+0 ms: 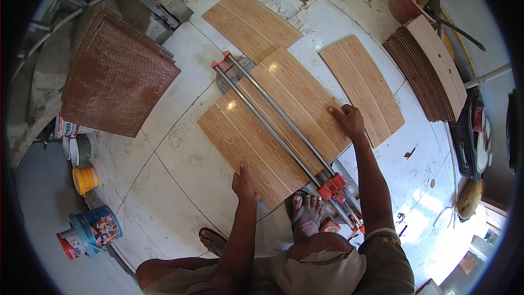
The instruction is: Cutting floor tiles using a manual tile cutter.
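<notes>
Wood-patterned tile [308,95] lies flat under the tile cutter [332,187], held at two opposite edges. The left hand [245,188] has its thumb over the lower-left edge, its other fingers curled at the rim; the right hand [350,122] matches it at the right edge. Both sets of fingers appear clamped on the tile, though the fingertips underneath are hidden. It should handle as stiff, fairly heavy and brittle, its shiny face slippery, so a hand on each side looks the surest hold; corners would probably chip easily. A sandalled foot [307,213] sits just beside its near end, and a loose tile [365,90] lies close to the right hand, leaving little room there. Another tile [248,22] adjoins the far end. The floor [174,175] offers more room leftward, toward a yellow bucket [85,180] and a brown stack [117,76].
</notes>
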`<state>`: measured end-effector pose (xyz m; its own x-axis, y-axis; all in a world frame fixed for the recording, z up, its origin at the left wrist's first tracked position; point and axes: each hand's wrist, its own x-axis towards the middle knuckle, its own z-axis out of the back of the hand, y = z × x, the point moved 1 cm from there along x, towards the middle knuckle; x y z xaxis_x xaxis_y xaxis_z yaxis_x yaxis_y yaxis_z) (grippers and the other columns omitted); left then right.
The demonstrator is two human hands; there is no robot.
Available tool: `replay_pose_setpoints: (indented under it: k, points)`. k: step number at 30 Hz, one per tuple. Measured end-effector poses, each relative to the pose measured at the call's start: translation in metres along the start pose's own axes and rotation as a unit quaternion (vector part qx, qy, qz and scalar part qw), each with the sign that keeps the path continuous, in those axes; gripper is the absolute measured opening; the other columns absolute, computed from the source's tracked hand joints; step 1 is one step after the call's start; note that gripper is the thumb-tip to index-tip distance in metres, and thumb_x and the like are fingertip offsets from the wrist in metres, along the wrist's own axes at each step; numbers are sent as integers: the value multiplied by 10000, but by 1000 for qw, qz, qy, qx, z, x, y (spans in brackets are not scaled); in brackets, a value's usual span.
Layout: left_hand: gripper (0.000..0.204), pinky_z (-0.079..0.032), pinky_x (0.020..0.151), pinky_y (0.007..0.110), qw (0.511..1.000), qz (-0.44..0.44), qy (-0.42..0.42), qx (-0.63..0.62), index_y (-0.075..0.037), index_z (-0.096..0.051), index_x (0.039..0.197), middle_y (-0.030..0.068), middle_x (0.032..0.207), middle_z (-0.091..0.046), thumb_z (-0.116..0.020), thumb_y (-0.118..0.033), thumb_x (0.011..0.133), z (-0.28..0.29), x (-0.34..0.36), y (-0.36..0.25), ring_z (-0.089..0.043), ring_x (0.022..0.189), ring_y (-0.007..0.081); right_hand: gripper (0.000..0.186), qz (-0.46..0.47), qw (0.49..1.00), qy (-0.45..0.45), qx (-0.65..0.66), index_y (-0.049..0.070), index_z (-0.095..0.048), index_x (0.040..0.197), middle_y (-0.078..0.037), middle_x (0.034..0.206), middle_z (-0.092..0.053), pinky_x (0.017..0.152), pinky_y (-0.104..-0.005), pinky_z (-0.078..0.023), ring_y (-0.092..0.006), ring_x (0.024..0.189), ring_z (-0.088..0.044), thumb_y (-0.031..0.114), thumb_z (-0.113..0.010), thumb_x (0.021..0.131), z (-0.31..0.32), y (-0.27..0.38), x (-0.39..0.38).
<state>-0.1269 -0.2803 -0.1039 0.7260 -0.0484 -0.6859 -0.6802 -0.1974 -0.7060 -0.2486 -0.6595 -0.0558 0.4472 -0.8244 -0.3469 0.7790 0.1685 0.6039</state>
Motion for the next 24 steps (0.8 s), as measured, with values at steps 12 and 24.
replay_pose_setpoints:
  k: [12,24]
  points:
    - [544,-451,1048,367,998,1,46,37,-38,-501,1382,70,1337,-585,-645,-397,999,-1,-3,-2,-559,1217,193,642,7,1000,2,4,-5,-635,684,-125,589,-561,600,-434,-441,-240,565,-558,611,-771,799,3,0,-2]
    - [692,-462,1051,397,992,-7,123,27,-35,-388,1469,75,1336,-570,-714,-365,955,-10,-8,-10,-556,1232,232,642,-4,1000,2,-9,-4,-654,721,-142,620,-599,624,-440,-462,-262,598,-604,624,-764,798,5,1,-4]
